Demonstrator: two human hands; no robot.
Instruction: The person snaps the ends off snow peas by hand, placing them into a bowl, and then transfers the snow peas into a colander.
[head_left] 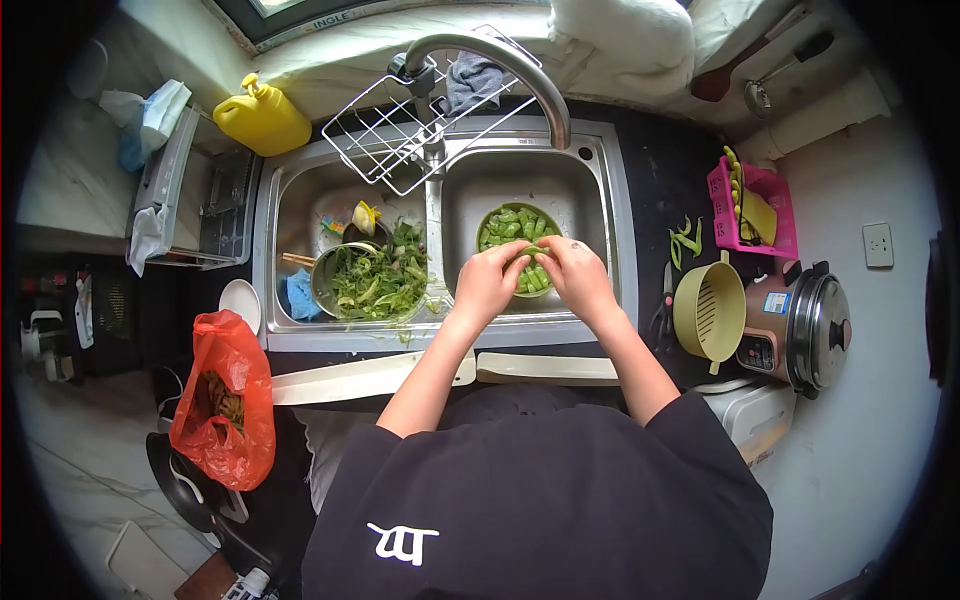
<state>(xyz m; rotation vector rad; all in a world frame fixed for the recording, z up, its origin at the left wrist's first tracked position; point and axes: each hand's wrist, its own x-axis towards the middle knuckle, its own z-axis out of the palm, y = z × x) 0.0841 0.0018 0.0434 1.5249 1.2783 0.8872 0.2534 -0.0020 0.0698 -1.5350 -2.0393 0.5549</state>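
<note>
My left hand and my right hand meet fingertip to fingertip over the right sink basin. Both are closed in a pinch on a green bean, of which only a little shows between the fingers. Right below them a green bowl stands in the basin, holding many short pieces of green bean. My hands and fingers hide the middle of the bowl. On the counter to the right lie several whole green beans.
The left basin holds a pot heaped with leafy greens and a blue cloth. A faucet arches over the sink beside a wire rack. Right are a yellow-green strainer, scissors and a cooker; left hangs a red bag.
</note>
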